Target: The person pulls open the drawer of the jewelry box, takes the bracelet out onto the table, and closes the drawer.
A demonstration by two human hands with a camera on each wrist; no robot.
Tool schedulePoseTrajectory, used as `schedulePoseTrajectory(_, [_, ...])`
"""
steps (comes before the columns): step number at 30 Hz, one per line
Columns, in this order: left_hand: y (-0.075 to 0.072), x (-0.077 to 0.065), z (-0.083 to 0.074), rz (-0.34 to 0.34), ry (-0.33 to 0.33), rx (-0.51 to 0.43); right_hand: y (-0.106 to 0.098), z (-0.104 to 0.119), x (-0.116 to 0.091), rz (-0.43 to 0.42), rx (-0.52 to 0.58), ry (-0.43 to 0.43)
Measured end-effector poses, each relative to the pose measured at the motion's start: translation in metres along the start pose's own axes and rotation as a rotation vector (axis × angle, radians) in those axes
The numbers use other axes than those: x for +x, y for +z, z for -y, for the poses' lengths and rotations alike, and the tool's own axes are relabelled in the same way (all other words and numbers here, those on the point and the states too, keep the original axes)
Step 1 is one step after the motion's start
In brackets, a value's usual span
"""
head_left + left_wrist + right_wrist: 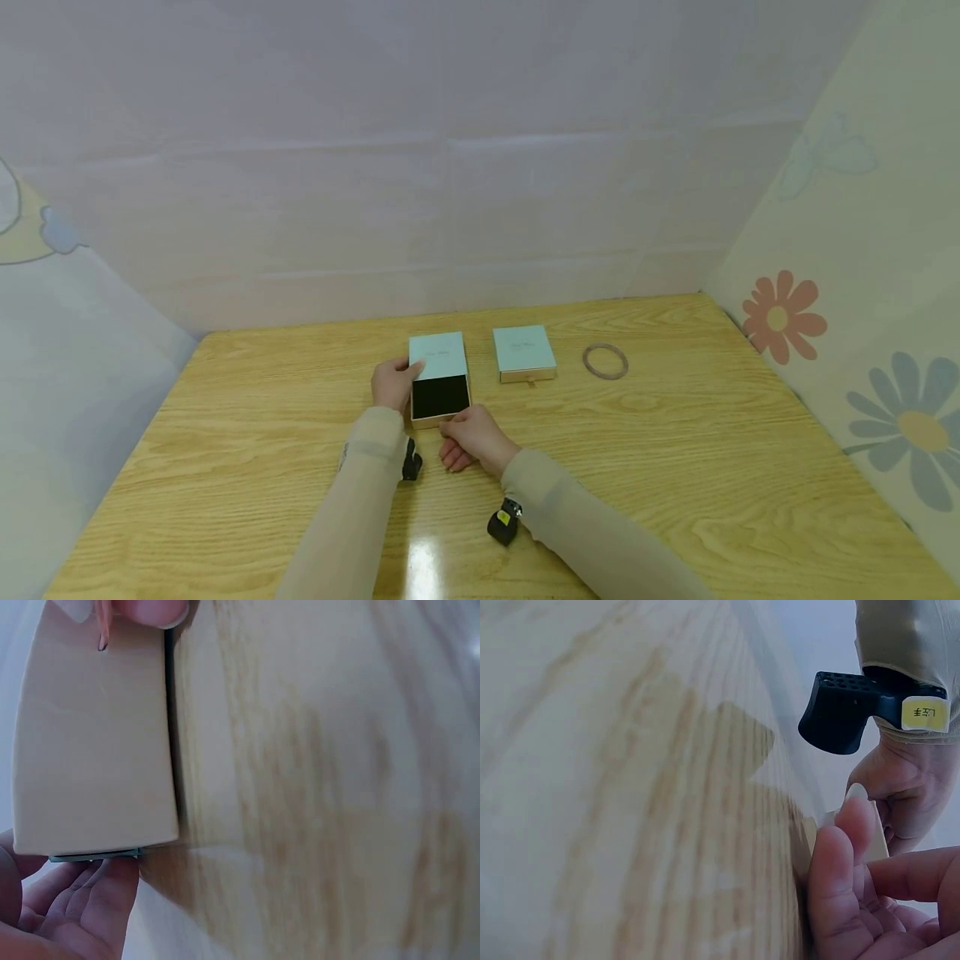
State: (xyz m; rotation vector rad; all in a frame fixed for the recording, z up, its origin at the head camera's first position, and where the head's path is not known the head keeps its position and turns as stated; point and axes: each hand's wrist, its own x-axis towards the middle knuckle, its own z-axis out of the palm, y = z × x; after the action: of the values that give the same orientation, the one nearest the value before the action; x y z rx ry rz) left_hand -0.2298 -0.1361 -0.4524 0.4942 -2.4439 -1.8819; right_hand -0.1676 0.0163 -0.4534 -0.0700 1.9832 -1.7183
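Observation:
A drawer-style gift box lies on the table, its pale blue sleeve [437, 348] pushed back from a drawer [440, 397] with a black lining. My left hand [392, 383] grips the sleeve from its left side, thumb over the top. At the drawer's front, my right hand [478, 437] pinches the small pinkish ribbon pull [104, 622], which comes out of a slot in the cream front panel [94, 742]. In the right wrist view, the right fingers [832, 877] are curled close to the tabletop and hide most of the box.
A second pale blue box [522, 350], closed with its ribbon tab [532, 384] facing forward, stands to the right. Beyond it lies a pinkish ring-shaped bangle [606, 377]. The wooden table [712, 467] meets a pale wall covering [480, 208] at the back.

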Motion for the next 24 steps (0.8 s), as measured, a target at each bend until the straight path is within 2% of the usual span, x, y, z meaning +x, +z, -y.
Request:
schedulePoseTrajectory(10, [0.0, 0.001, -0.001, 0.005, 0.001, 0.014, 0.003, 0.001, 0.004, -0.014, -0.003, 0.002])
schedulePoseTrajectory(24, [0.001, 0.0, -0.002, 0.002, -0.004, 0.004, 0.0, 0.004, 0.011, -0.011, 0.025, 0.061])
